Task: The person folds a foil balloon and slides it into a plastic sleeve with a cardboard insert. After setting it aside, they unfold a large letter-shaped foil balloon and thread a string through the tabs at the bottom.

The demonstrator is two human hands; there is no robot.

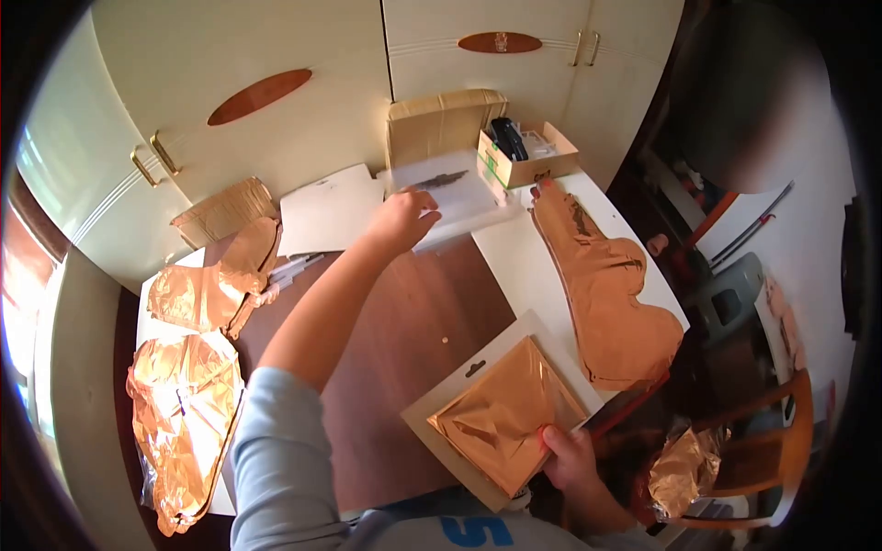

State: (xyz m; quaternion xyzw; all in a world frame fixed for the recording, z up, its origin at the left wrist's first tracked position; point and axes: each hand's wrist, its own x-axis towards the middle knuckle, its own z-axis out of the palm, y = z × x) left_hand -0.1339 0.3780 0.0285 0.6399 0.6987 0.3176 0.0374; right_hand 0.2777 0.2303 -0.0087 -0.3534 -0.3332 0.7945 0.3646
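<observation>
Table [522, 262] behind, right hand [571, 457] grips packet [501, 413] (hold beneath unclear).

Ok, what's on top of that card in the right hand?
Shiny copper-coloured foil lies on the card, which the right hand grips at one side. The foil covers the card's middle, so anything tucked under there can't be seen.

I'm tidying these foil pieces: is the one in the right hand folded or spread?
Folded, it appears: the foil forms a compact square on its card, held in the right hand.
</observation>
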